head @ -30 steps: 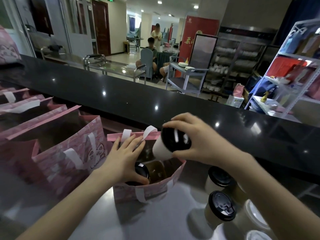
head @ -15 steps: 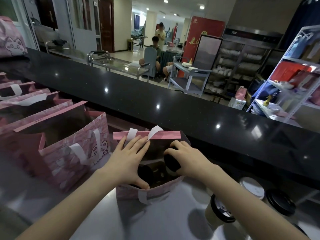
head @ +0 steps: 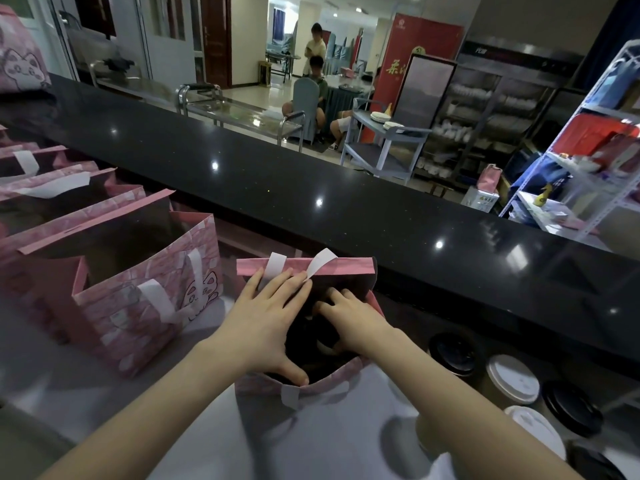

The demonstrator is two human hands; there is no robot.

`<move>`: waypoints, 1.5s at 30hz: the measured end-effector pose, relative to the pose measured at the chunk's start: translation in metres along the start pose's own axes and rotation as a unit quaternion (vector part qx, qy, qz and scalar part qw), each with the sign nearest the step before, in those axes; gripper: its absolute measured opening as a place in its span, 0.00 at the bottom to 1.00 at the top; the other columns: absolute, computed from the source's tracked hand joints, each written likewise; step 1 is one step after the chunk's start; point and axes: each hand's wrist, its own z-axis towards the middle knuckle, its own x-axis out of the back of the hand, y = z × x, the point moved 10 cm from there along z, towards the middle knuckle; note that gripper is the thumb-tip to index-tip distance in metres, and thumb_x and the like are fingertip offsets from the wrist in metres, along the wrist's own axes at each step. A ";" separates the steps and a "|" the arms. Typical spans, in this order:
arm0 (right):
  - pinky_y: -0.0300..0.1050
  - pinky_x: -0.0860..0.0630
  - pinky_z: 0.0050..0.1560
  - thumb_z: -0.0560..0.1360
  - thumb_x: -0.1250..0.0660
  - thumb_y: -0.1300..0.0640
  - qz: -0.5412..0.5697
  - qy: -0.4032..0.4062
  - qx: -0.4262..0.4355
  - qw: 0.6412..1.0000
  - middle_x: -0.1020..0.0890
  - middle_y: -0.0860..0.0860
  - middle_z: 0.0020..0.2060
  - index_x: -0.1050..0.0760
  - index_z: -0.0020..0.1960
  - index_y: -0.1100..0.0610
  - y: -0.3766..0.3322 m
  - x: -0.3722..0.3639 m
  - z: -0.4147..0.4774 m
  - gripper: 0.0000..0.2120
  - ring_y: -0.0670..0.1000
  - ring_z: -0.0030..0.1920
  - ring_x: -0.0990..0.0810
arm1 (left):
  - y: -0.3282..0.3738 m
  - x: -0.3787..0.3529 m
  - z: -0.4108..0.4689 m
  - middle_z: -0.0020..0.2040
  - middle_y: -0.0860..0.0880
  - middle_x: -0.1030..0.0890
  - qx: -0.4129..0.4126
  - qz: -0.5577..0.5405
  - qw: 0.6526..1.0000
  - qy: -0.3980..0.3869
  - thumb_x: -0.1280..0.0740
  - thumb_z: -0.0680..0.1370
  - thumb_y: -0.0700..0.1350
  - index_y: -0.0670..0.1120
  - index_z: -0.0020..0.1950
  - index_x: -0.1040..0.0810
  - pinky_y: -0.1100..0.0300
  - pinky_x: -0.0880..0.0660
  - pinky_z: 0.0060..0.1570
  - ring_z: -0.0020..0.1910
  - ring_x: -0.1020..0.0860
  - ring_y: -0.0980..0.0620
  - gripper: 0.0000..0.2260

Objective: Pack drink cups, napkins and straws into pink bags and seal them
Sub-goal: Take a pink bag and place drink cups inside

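Observation:
An open pink bag (head: pixel 346 266) with white handles stands in front of me on the grey worktop. My left hand (head: pixel 266 320) lies flat over its left side with straight fingers, the thumb resting on the near rim. My right hand (head: pixel 349 322) reaches down inside the bag, fingers curled over the black lid of a drink cup (head: pixel 325 346). The cup is mostly hidden; only a sliver of its white side shows. A second dark lid sits under my left palm, barely visible.
Several more open pink bags (head: pixel 145 299) stand in a row to the left. Cups with black lids (head: pixel 453 353) and white lids (head: pixel 512 379) cluster at the lower right. A raised black counter ledge (head: pixel 346 195) runs just behind the bags.
My right hand carried the cup from above the bag down into it. My left hand stayed on the bag, shifting slightly toward the far rim.

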 end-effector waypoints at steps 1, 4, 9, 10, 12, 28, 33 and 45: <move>0.53 0.25 0.56 0.70 0.28 0.49 0.002 0.001 -0.001 1.000 0.33 0.54 0.66 0.35 0.70 0.51 0.000 0.000 0.003 0.32 0.57 0.62 0.32 | -0.001 0.000 0.001 0.79 0.51 0.57 0.000 -0.003 1.000 0.000 0.43 0.56 0.79 0.49 0.78 0.62 0.43 0.65 0.74 0.77 0.62 0.51 0.61; 0.53 0.26 0.57 0.67 0.25 0.49 0.025 -0.008 -0.009 1.000 0.33 0.54 0.66 0.35 0.70 0.51 0.004 -0.004 0.008 0.35 0.57 0.62 0.32 | -0.004 -0.002 0.003 0.79 0.52 0.58 0.001 -0.014 1.000 -0.004 0.44 0.55 0.79 0.50 0.78 0.63 0.43 0.65 0.74 0.77 0.63 0.51 0.61; 0.53 0.26 0.59 0.64 0.23 0.51 0.038 -0.034 -0.035 0.998 0.34 0.54 0.67 0.36 0.71 0.50 0.013 -0.024 0.010 0.39 0.58 0.63 0.32 | -0.014 -0.002 0.005 0.79 0.53 0.60 0.008 -0.024 1.000 -0.010 0.40 0.59 0.78 0.50 0.78 0.63 0.44 0.65 0.74 0.77 0.62 0.51 0.59; 0.53 0.26 0.59 0.64 0.23 0.51 0.039 -0.032 -0.036 0.998 0.34 0.54 0.67 0.36 0.70 0.50 0.013 -0.026 0.010 0.38 0.58 0.63 0.32 | -0.016 -0.002 0.005 0.79 0.53 0.60 0.009 -0.023 1.000 -0.012 0.40 0.59 0.78 0.50 0.78 0.64 0.43 0.65 0.74 0.77 0.62 0.51 0.59; 0.53 0.26 0.59 0.65 0.24 0.49 0.041 -0.028 -0.029 0.998 0.34 0.54 0.66 0.36 0.70 0.50 0.009 -0.028 0.012 0.38 0.58 0.63 0.31 | -0.016 -0.003 0.005 0.79 0.53 0.62 0.006 -0.021 1.000 -0.017 0.40 0.59 0.78 0.51 0.78 0.65 0.43 0.66 0.73 0.77 0.64 0.50 0.59; 0.58 0.35 0.66 0.74 0.37 0.38 0.001 0.026 -0.012 1.000 0.33 0.51 0.67 0.38 0.72 0.47 -0.016 0.011 0.000 0.30 0.55 0.67 0.35 | -0.038 0.003 0.006 0.79 0.57 0.60 0.004 -0.093 0.996 -0.007 0.60 0.63 0.81 0.54 0.79 0.60 0.48 0.67 0.74 0.76 0.63 0.58 0.51; 0.49 0.33 0.66 0.68 0.47 0.24 0.100 0.056 -0.064 0.991 0.27 0.42 0.61 0.26 0.62 0.43 0.020 0.054 -0.043 0.33 0.46 0.62 0.30 | -0.036 0.004 0.006 0.79 0.56 0.61 -0.028 -0.102 0.994 -0.028 0.54 0.57 0.84 0.52 0.79 0.61 0.46 0.66 0.74 0.77 0.62 0.56 0.58; 0.53 0.52 0.75 0.75 0.36 0.47 -0.111 0.065 -0.100 0.987 0.29 0.48 0.65 0.24 0.60 0.49 0.071 0.037 -0.051 0.15 0.49 0.75 0.42 | -0.020 0.002 0.007 0.79 0.53 0.55 -0.001 -0.088 0.996 -0.025 0.46 0.74 0.71 0.52 0.79 0.57 0.45 0.65 0.73 0.78 0.57 0.53 0.41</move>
